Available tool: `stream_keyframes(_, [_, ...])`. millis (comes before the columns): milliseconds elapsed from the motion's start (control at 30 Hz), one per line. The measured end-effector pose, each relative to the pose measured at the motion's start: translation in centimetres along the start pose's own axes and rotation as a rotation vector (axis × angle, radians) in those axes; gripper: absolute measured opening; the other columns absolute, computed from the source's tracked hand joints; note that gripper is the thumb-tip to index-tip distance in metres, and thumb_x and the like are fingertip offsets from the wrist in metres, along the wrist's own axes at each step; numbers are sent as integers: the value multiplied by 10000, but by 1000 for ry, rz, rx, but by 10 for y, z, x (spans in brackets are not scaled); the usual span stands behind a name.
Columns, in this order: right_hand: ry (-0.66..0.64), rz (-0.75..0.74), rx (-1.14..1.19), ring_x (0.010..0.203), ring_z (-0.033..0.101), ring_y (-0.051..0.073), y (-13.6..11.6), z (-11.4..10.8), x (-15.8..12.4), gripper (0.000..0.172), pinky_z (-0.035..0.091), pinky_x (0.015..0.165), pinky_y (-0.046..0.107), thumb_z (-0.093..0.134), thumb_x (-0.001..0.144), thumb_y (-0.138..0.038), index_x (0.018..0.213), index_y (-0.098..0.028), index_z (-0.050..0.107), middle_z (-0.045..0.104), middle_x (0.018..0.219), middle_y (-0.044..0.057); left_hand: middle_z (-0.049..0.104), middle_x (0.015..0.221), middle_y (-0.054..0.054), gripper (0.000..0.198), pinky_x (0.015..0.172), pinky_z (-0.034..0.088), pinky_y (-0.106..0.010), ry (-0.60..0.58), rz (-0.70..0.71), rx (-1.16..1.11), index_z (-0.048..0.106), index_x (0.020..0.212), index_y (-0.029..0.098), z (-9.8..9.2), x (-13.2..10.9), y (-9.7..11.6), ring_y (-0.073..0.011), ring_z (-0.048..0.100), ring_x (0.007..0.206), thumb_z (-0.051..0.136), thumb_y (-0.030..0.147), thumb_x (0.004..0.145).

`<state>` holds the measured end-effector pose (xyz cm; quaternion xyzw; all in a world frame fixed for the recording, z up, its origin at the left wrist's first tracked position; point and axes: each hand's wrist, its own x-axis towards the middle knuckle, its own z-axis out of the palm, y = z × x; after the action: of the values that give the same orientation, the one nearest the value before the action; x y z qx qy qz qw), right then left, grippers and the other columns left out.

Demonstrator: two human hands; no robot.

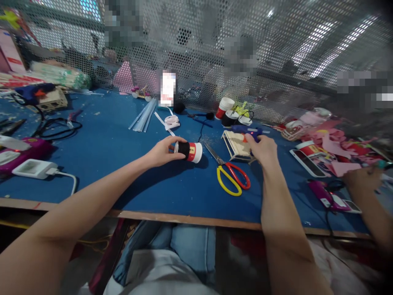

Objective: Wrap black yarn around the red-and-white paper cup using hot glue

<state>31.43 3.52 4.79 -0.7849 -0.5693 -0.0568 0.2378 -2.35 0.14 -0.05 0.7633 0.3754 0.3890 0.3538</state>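
Observation:
Lying on its side at the centre is a paper cup (pixel 194 152), red and white with a black band round one end. My left hand (pixel 167 150) grips its black end between thumb and fingers. To the right, my right hand (pixel 264 149) is closed on a blue glue gun (pixel 249 130), which rests over a small wooden stand (pixel 236 145). Scissors (pixel 229 172) with one yellow and one red handle lie open between the hands. A black cord runs up from the cup, and a roll of white ribbon (pixel 172 121) sits behind it.
Clear sticks (pixel 144 116) and a lit phone (pixel 167 88) stand near the mesh screen (pixel 196 61). More cups (pixel 225 107) are behind the stand. Purple power strips (pixel 30 153) lie left and right. Another person's hand (pixel 364 180) is at the right, beside pink material (pixel 333 143).

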Motion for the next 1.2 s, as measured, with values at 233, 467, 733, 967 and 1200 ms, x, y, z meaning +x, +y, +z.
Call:
stream_keyframes(233, [-115,31,-215,902,581,330,6,13,2,473,419,684,384,507,737,-519,930,-124,681,645,961,196,543,1147,-95,424,751,509,-318,-8,16,-36,539,1121,184,-1,-1,3,-166,574,904,673,240,722])
stream_keyframes(467, [-209,-430,331,883,592,240,-59,-1,-38,549,421,784,357,341,851,-574,868,-166,706,673,929,118,472,1157,-88,400,829,500,-336,-124,146,-6,550,1117,209,-5,-3,10,-200,541,1039,673,216,736])
stream_keyframes(733, [-1087,-262,862,801,626,196,-117,23,-69,681,464,790,336,326,751,-750,718,-195,720,702,809,71,478,1197,-105,386,971,414,-387,-276,329,160,559,1136,208,-5,-6,23,-224,493,1128,648,187,761])
stream_keyframes(967, [-793,-232,1011,837,613,190,-107,24,-77,501,461,763,312,525,736,-639,820,-172,686,687,884,80,407,1232,-105,424,993,397,-428,-219,347,318,546,1156,247,-4,-7,22,-249,430,1185,648,158,753])
stream_keyframes(1200, [-656,-405,753,617,516,127,-105,16,-81,442,411,585,261,519,748,-596,747,-163,608,597,670,16,394,1201,-96,428,945,439,-424,-212,376,463,532,1165,260,0,-9,20,-252,451,1143,630,146,764])
